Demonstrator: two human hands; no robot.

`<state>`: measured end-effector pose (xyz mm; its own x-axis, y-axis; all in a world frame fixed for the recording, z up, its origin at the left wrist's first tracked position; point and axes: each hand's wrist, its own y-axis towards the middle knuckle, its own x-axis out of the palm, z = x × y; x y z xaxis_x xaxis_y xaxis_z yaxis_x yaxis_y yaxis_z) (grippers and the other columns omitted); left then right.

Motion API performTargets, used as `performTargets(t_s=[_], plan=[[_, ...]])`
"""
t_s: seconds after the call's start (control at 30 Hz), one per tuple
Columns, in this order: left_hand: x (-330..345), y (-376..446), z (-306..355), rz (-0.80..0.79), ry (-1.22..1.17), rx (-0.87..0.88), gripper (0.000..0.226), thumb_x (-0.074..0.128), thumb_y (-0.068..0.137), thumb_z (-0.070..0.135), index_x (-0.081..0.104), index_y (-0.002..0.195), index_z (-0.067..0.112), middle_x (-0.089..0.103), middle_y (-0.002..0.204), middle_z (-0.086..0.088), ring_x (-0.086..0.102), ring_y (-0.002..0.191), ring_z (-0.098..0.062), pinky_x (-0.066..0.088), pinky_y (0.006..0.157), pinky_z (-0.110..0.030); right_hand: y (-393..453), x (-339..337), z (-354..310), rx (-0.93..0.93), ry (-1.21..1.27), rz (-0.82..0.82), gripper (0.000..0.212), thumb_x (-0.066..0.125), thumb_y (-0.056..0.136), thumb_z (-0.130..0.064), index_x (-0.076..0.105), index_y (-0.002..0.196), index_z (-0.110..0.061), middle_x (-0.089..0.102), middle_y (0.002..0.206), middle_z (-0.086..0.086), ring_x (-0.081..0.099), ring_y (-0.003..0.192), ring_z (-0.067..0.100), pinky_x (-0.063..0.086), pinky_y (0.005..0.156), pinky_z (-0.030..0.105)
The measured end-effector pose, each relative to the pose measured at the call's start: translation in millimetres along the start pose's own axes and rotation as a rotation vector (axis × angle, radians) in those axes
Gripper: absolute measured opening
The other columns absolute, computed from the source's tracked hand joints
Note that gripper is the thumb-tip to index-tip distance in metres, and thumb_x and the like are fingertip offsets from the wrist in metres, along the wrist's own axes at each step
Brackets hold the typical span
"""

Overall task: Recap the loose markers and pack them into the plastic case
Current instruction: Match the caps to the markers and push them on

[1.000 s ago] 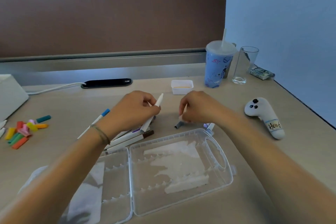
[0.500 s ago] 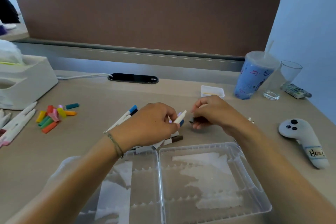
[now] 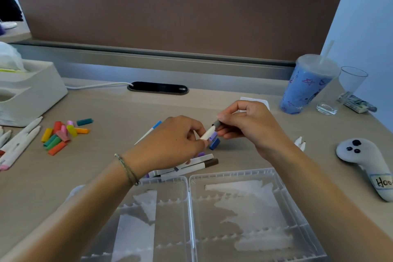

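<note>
**Grey cap meets marker above the open case**

Head view: the left hand (image 3: 170,144) pinches a white marker (image 3: 207,134) by its barrel, tip pointing up and right. The right hand (image 3: 253,125) pinches a grey cap (image 3: 216,123) between thumb and fingers, right at the marker's tip. Both hover above the desk (image 3: 110,112), just beyond the open plastic case (image 3: 234,176). Capped markers (image 3: 191,165) lie beside the case's far edge; loose caps (image 3: 61,134) sit piled at the left.
</note>
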<state>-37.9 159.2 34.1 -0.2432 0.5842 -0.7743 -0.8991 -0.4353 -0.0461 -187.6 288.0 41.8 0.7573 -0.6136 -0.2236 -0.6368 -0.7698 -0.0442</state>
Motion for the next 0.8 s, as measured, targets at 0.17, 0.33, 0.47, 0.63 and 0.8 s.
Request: performTargets(t_s=[0.17,0.33,0.47,0.63,0.8], plan=[[-1,0,2,0.034,0.003,-0.007,0.012,0.065,0.093,0.037,0.075,0.094,0.031,0.073,0.071,0.009,0.068,0.068,-0.009,0.058,0.072,-0.025,-2,7,-1,-0.159,-0.172,0.042,0.011,0.073,0.091,-0.011,0.071,0.09,-0.001,0.078,0.073,0.002,0.076,0.065,0.019,0.059,0.059,0.023],[6,3,0,0.111,0.01,-0.013,0.012,0.067,0.094,0.028,0.079,0.096,0.025,0.072,0.069,0.005,0.067,0.067,-0.016,0.061,0.073,-0.036,-4,13,5,-0.218,-0.191,0.117,0.013,0.073,0.091,-0.009,0.07,0.079,-0.009,0.077,0.071,0.001,0.075,0.062,0.018,0.06,0.058,0.023],[10,4,-2,0.133,0.058,-0.028,0.011,0.068,0.093,0.029,0.079,0.095,0.025,0.071,0.072,0.004,0.067,0.068,-0.018,0.06,0.073,-0.039,-5,19,9,-0.208,-0.205,0.093,0.009,0.073,0.092,-0.007,0.073,0.083,-0.011,0.077,0.074,0.0,0.076,0.064,0.017,0.062,0.062,0.025],[4,3,-7,0.134,0.263,-0.036,0.012,0.072,0.088,0.037,0.077,0.094,0.028,0.07,0.08,0.009,0.061,0.07,-0.01,0.05,0.062,-0.023,-3,-20,-14,-0.079,-0.375,-0.037,0.017,0.066,0.097,-0.012,0.078,0.087,-0.007,0.078,0.073,0.005,0.075,0.066,0.019,0.06,0.062,0.025],[7,0,-14,0.059,0.43,-0.048,0.024,0.08,0.078,0.046,0.075,0.098,0.033,0.064,0.081,0.017,0.058,0.074,-0.005,0.052,0.068,-0.025,11,-88,9,0.372,-0.86,0.045,0.021,0.062,0.087,-0.007,0.073,0.071,-0.001,0.072,0.057,0.009,0.064,0.047,0.02,0.053,0.052,0.026]])
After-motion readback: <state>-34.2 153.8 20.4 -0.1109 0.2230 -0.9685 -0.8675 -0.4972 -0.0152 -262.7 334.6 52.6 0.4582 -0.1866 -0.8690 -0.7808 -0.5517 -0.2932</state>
